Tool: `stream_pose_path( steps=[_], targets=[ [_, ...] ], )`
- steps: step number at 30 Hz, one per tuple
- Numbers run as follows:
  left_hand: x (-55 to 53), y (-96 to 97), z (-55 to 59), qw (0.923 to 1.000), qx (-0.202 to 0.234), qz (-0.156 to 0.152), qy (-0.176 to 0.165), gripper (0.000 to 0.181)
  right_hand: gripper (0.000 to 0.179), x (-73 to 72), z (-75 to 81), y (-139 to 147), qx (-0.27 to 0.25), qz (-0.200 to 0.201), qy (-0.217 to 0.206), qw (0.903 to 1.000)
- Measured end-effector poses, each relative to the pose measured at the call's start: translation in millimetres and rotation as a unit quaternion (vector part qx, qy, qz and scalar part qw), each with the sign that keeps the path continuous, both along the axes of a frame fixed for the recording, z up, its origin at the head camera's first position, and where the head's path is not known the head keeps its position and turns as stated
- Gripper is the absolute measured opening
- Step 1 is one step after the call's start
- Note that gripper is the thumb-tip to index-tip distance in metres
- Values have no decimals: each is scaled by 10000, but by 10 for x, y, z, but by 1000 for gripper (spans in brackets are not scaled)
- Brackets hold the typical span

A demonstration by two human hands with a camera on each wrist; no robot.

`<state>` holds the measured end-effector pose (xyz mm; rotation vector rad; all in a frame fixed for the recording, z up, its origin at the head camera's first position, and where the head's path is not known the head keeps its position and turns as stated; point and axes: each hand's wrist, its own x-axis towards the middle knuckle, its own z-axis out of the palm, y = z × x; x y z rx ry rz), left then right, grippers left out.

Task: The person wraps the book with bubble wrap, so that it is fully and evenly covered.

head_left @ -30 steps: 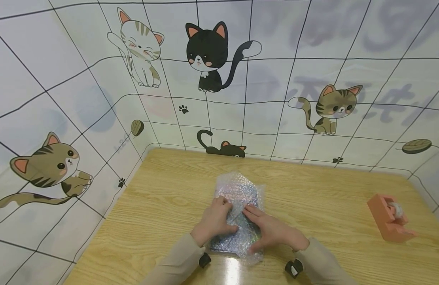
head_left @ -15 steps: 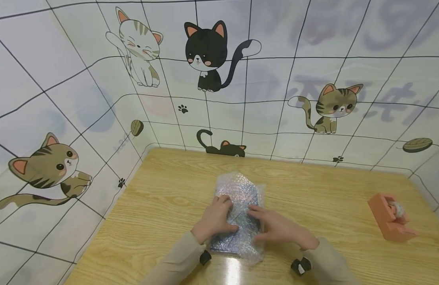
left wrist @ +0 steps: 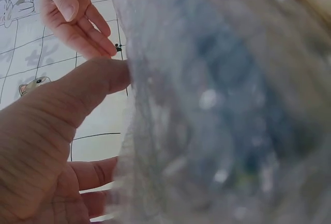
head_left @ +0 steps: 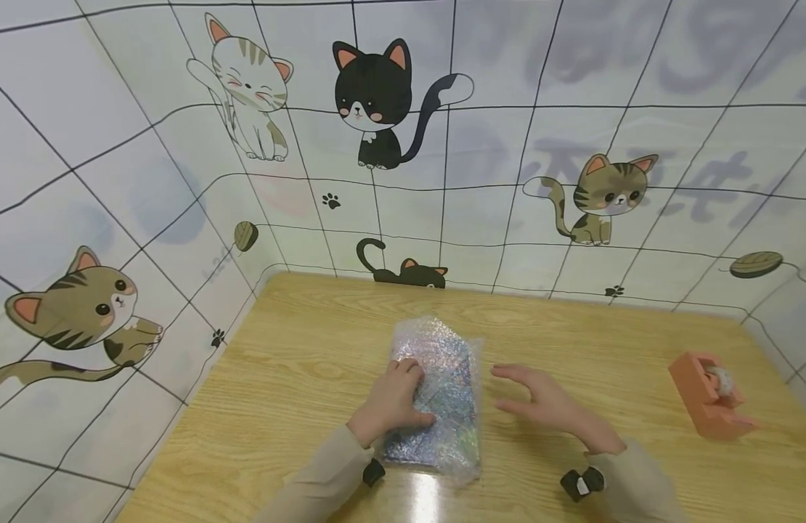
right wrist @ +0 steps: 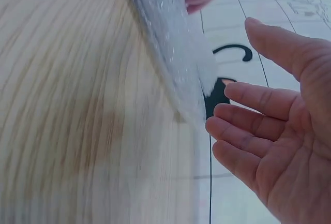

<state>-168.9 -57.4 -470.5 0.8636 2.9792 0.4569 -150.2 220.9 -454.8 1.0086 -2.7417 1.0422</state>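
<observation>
Beige and black, that's my whole look

So yeah, plain beige long sleeves, a bit greyish in this light: my left sleeve (head_left: 321,476) and right sleeve (head_left: 634,483) both run down to the wrist, with some soft creases. There's a chunky little black block (head_left: 373,473) at my left wrist, and its black twin (head_left: 582,482) at the right one has a small whitish patch on it. Left hand (head_left: 390,398) and right hand (head_left: 540,399) are both bare; up close you get fine creases around my left thumb base and lines across my right palm.
</observation>
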Motion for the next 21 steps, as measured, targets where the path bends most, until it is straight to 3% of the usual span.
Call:
stream_pose_path(
  steps=[10,21],
  targets=[
    [0,9,5,10000,-47,6,49,61,43,63,-1,343,-46,-588,296,9978],
    [18,14,38,10000,-1,-26,51,58,43,182,31,767,-1,-1578,115,9874]
  ],
)
